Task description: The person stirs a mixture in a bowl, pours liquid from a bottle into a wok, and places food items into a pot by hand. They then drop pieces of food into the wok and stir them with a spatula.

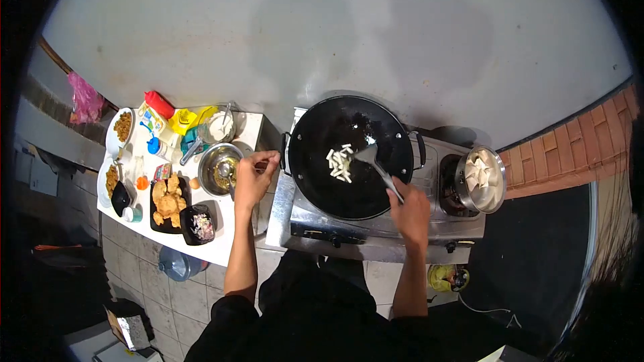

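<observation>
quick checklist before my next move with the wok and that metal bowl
1. Right hand closed on the spatula handle: ok.
2. Spatula blade down inside the wok, next to the white strips: ok.
3. Left hand at the spoon in the metal bowl: it reaches the bowl, but a firm grip on the spoon: cannot tell.
4. Wok sitting squarely on the stove: ok.
5. Flame under the wok: cannot tell, it is hidden by the wok.
6. Pot on the other burner standing apart from the wok: ok.
</observation>
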`<state>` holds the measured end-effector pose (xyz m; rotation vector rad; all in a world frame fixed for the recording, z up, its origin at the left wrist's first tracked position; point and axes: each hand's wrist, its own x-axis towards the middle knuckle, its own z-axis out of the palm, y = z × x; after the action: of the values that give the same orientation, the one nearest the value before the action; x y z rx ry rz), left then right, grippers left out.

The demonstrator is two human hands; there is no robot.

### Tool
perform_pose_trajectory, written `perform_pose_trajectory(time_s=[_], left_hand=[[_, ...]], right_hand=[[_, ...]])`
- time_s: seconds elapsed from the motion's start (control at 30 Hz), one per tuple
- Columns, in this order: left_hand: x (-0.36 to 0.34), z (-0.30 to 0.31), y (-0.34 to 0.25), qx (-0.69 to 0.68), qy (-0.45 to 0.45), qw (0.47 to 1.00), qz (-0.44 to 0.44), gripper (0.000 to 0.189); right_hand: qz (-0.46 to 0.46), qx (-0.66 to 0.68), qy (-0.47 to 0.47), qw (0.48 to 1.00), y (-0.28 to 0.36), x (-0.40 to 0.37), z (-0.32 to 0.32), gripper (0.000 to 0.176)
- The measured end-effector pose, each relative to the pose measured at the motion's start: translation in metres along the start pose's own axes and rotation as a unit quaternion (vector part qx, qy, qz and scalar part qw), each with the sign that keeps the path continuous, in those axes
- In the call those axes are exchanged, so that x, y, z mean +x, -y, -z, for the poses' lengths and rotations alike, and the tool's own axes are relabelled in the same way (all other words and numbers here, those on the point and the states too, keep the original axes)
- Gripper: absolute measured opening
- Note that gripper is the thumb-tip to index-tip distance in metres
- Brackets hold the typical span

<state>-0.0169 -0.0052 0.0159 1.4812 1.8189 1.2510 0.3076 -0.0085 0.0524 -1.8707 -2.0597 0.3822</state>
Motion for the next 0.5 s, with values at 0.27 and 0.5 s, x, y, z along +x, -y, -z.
perform_pose_trajectory(time_s=[0.27, 0.5], left_hand=[[0.003, -0.002, -0.006, -0.003, 0.025, 0.999, 0.038, 0.018], [0.004, -0.008, -0.004, 0.006, 0.013, 1.000, 0.009, 0.021]], right_hand=[[0.066, 0.113, -0.071, 0.989, -0.014, -0.002, 0.013, 0.025], [0.079, 0.091, -0.108, 0.987, 0.007, 0.027, -0.022, 0.026]])
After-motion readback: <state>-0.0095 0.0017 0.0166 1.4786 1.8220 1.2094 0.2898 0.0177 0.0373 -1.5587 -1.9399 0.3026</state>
